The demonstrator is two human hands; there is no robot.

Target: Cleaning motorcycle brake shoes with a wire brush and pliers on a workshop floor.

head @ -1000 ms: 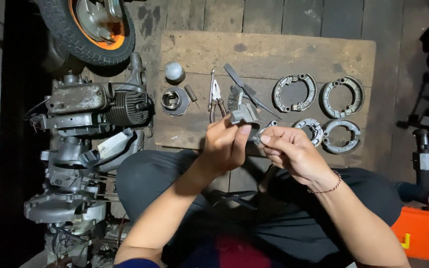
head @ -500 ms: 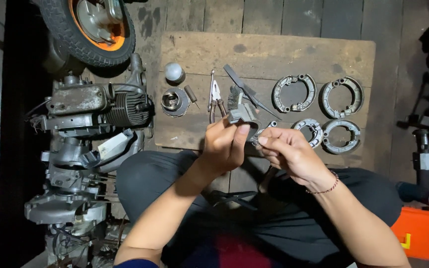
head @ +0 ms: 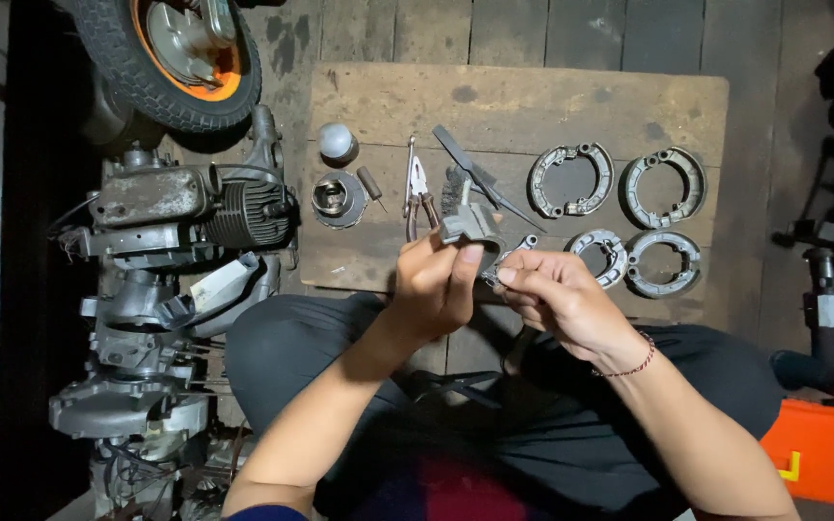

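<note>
Dismantled engine block [head: 180,217] at left, below a tyre with an orange hub [head: 171,48]. Wooden worktop [head: 533,101] ahead, carrying four curved brake shoes [head: 620,217] at right, pliers [head: 417,198] and a round metal part [head: 338,198] toward the left. Orange case [head: 813,449] at lower right. Left hand [head: 436,285] clamped on a small grey metal part [head: 465,227], held just above the worktop's near edge. Right hand [head: 557,294] pinched together on a thin metal piece [head: 502,262] touching that part.
</note>
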